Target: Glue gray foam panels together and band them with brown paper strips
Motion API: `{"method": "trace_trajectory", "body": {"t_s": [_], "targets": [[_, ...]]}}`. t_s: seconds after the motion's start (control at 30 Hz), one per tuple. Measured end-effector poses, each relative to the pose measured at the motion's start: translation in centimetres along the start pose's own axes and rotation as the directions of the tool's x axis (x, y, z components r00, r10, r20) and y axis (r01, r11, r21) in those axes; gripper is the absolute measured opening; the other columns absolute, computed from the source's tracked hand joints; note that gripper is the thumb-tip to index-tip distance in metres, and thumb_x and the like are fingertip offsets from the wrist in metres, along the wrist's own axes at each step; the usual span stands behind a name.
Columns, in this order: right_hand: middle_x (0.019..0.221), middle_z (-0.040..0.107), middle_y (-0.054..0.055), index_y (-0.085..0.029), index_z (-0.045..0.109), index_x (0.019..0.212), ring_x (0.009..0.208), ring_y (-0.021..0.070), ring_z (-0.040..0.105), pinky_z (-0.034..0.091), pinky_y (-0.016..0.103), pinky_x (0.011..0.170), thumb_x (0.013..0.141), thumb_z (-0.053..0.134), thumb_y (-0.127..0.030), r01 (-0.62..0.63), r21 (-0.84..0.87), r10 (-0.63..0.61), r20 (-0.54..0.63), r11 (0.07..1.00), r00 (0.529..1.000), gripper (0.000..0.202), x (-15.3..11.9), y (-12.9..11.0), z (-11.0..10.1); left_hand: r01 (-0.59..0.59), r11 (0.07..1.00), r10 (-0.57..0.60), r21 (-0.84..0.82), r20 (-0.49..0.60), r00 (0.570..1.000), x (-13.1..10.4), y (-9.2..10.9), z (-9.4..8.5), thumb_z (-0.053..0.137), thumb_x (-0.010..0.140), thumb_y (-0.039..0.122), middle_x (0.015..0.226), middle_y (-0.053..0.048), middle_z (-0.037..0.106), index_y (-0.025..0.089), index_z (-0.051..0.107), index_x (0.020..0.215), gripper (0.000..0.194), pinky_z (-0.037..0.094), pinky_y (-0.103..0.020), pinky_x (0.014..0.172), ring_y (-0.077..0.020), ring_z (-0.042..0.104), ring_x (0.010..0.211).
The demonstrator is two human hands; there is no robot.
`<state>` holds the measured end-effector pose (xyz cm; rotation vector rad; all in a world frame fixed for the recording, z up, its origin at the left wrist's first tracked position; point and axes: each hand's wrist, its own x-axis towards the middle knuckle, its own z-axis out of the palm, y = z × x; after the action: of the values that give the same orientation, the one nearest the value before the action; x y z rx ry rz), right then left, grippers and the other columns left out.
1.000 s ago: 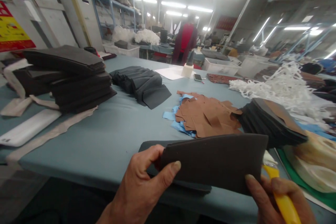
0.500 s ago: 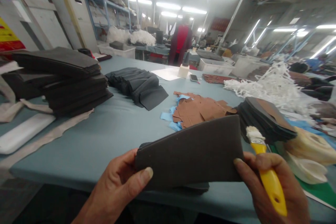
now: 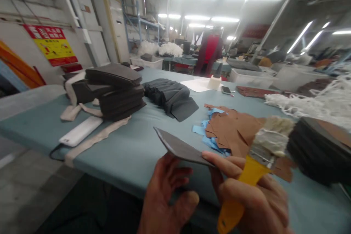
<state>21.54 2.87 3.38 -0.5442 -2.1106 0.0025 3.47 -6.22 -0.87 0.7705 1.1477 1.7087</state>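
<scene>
A dark grey folded piece, seen nearly edge-on, is held above the front part of the table. My right hand pinches its right end and also holds a yellow-handled brush, bristles up. Beneath the piece's left part is my left hand, fingers curled and thumb apart; its fingertips touch the underside. Behind them lie brown pieces with light blue strips.
Dark stacks stand at the left beside a white device. Grey pieces, a phone, white cords and another stack lie farther back and right. A person stands beyond.
The view has swung left. The dark piece has been tilted from facing me to nearly edge-on. My left thumb has come off its face, and the brush is closer to the camera.
</scene>
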Motion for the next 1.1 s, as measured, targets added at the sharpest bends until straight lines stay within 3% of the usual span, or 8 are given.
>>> {"method": "trace_trajectory", "body": {"t_s": [0.1,0.23,0.37,0.53,0.7,0.9,1.0,1.1], "targets": [[0.121,0.083,0.003,-0.026,0.065,0.094,0.093,0.0172,0.080,0.059,0.028,0.077,0.101,0.054,-0.006,0.236,0.008,-0.236,-0.015,0.972,0.972,0.024,1.8,-1.3,2.8,-0.021,0.995,0.024,-0.093,0.031,0.999,0.2,0.6,-0.3,0.089,0.080,0.059,0.138,-0.018,0.072,0.024,0.062,0.139,0.073,0.062,-0.042,0.098,-0.0344,0.072,0.122],[0.112,0.085,0.005,-0.024,0.056,0.092,0.085,0.0155,0.080,0.058,0.027,0.076,0.106,0.052,-0.009,0.247,0.107,-0.250,0.016,0.963,0.968,0.021,3.4,-3.2,6.2,-0.055,0.989,0.043,-0.139,-0.089,0.995,0.1,1.1,-3.3,0.086,0.086,0.054,0.132,-0.014,0.076,0.025,0.069,0.130,0.056,0.062,-0.039,0.099,-0.0320,0.073,0.122],[0.099,0.085,0.003,-0.025,0.051,0.089,0.091,0.0153,0.082,0.061,0.022,0.073,0.105,0.051,-0.007,0.141,0.314,-0.179,0.098,0.939,0.979,0.024,3.1,-5.0,9.0,-0.029,0.992,0.006,-0.125,-0.179,0.984,-0.8,0.5,-6.2,0.083,0.090,0.050,0.122,-0.011,0.078,0.023,0.073,0.121,0.043,0.063,-0.039,0.098,-0.0297,0.075,0.114],[0.087,0.080,-0.001,-0.027,0.048,0.093,0.098,0.0156,0.083,0.062,0.018,0.075,0.095,0.059,-0.006,-0.047,0.470,-0.061,0.213,0.881,0.975,0.024,2.8,-6.5,10.9,-0.038,0.989,-0.003,-0.144,-0.280,0.960,-1.4,-0.4,-7.9,0.086,0.087,0.047,0.118,-0.008,0.078,0.024,0.073,0.121,0.043,0.060,-0.040,0.106,-0.0267,0.075,0.114],[0.105,0.081,0.001,-0.028,0.049,0.099,0.087,0.0147,0.082,0.063,0.021,0.076,0.094,0.069,-0.018,-0.229,0.487,0.062,0.335,0.843,0.940,0.023,3.4,-7.1,11.4,-0.014,0.990,-0.021,-0.140,-0.239,0.971,-1.2,-0.1,-8.4,0.082,0.091,0.049,0.123,-0.007,0.076,0.025,0.074,0.120,0.038,0.059,-0.035,0.105,-0.0256,0.072,0.118],[0.108,0.081,0.003,-0.027,0.051,0.097,0.077,0.0137,0.079,0.060,0.021,0.065,0.095,0.067,-0.018,-0.484,0.497,0.192,0.528,0.720,0.827,0.019,3.9,-7.2,11.7,0.034,0.985,-0.075,-0.168,-0.244,0.967,-1.4,0.5,-8.5,0.082,0.091,0.051,0.123,-0.006,0.076,0.027,0.075,0.123,0.040,0.063,-0.031,0.095,-0.0246,0.073,0.115],[0.107,0.081,0.003,-0.026,0.054,0.100,0.076,0.0139,0.078,0.060,0.022,0.065,0.096,0.067,-0.021,-0.523,0.468,0.220,0.558,0.713,0.800,0.015,3.6,-7.3,11.9,0.047,0.983,-0.086,-0.179,-0.217,0.972,-1.4,0.5,-8.5,0.081,0.091,0.052,0.123,-0.007,0.076,0.027,0.074,0.123,0.041,0.065,-0.031,0.088,-0.0243,0.074,0.110],[0.104,0.081,0.001,-0.027,0.055,0.101,0.079,0.0143,0.078,0.060,0.022,0.067,0.096,0.068,-0.022,-0.482,0.425,0.215,0.537,0.766,0.816,0.015,3.4,-7.3,12.0,0.055,0.983,-0.093,-0.174,-0.220,0.971,-1.4,0.4,-8.5,0.081,0.090,0.054,0.122,-0.008,0.076,0.024,0.075,0.121,0.043,0.066,-0.031,0.086,-0.0248,0.075,0.107]]}}
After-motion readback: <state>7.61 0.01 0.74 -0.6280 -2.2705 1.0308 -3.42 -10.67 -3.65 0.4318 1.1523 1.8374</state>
